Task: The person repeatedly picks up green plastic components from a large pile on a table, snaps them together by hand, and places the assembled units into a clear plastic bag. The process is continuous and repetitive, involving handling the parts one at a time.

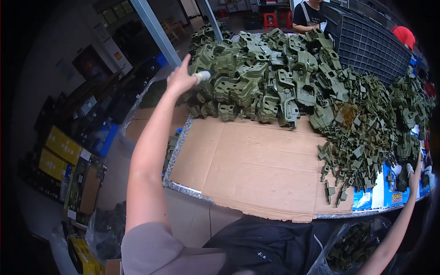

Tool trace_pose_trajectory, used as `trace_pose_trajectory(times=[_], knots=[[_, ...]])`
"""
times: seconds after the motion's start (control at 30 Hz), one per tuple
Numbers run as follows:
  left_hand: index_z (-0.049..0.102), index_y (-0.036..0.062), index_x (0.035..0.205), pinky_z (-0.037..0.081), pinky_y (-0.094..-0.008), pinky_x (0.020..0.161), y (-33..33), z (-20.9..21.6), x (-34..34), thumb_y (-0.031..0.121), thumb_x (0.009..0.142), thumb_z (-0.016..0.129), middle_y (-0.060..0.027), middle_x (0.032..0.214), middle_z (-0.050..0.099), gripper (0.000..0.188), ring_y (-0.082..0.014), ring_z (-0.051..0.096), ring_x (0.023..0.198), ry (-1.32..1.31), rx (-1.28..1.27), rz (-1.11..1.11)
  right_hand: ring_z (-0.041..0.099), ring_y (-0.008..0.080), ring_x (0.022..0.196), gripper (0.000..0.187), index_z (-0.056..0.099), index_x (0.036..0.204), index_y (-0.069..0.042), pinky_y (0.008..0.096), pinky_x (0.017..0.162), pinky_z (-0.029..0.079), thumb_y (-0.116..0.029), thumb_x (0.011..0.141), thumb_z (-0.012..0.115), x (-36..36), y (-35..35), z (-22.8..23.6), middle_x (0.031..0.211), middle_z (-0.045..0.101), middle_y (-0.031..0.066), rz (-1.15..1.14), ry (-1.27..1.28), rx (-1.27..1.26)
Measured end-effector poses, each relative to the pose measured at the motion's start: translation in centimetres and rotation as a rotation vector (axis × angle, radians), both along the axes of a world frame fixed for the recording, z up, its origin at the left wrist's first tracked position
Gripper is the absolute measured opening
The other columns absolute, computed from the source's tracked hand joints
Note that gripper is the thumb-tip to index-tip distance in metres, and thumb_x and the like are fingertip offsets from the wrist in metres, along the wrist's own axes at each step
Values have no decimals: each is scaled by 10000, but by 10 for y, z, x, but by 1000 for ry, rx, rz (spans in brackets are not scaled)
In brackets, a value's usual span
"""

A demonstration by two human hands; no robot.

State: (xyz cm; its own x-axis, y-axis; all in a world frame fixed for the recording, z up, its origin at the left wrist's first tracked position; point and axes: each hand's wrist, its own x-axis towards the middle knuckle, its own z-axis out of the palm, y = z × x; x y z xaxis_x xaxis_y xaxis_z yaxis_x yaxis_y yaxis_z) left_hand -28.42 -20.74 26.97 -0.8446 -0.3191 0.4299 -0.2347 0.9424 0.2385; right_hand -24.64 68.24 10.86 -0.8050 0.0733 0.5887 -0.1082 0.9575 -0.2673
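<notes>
My left hand [180, 81] reaches far forward at the left edge of a big heap of olive-green plastic parts [243, 85]. Its index finger is stretched out and the thumb, wrapped in a white and yellow covering, stands apart; I see nothing held in it. At the far right my right hand [414, 178] is beside dark green parts [405, 147] at the table's edge. Its fingers point forward, with a white-wrapped thumb apart from them. Between the hands, a loose pile of small green plastic pieces [362, 123] spreads toward the front edge.
Flat brown cardboard [247, 169] covers the table before me. A black plastic crate [371, 41] stands on its side at the back right. A grey metal post [158, 34] rises behind my left hand. Another person [309, 18] is across the table. A plastic bag of green parts [350, 247] sits below the edge.
</notes>
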Motion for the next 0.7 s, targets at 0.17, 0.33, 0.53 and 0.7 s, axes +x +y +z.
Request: trace_pose_trajectory(times=[0.17,0.33,0.53,0.7], knots=[[395,235,1360,338,-456,971,-6,-26,-23,295,724,616,-184,1124,579,676,-361,520,1081,167,41,36,312,291,1323,637,272,1420,-83,358,1079,236,22,844,522,30,-30,13,1419,349,152,-129,159,128],[413,125,1326,334,-426,995,37,-16,27,115,673,705,-153,1213,514,715,-366,455,1130,685,-101,-311,464,246,1204,401,485,1261,-21,351,997,357,29,863,487,110,-215,51,1314,473,135,236,140,-276],[605,355,1072,378,-457,989,107,-32,142,183,689,684,-42,1145,523,427,-297,464,1170,433,-619,-1288,445,327,1223,470,544,1214,-47,404,1005,345,-211,790,665,169,-409,119,1285,502,173,660,-18,-330],[513,427,1176,319,-425,1037,152,-45,208,192,786,614,-5,1191,508,466,-237,461,1190,270,-698,-1650,478,383,1171,808,202,1428,-84,404,980,397,-143,754,644,179,-466,95,1325,425,234,1118,-965,-233]])
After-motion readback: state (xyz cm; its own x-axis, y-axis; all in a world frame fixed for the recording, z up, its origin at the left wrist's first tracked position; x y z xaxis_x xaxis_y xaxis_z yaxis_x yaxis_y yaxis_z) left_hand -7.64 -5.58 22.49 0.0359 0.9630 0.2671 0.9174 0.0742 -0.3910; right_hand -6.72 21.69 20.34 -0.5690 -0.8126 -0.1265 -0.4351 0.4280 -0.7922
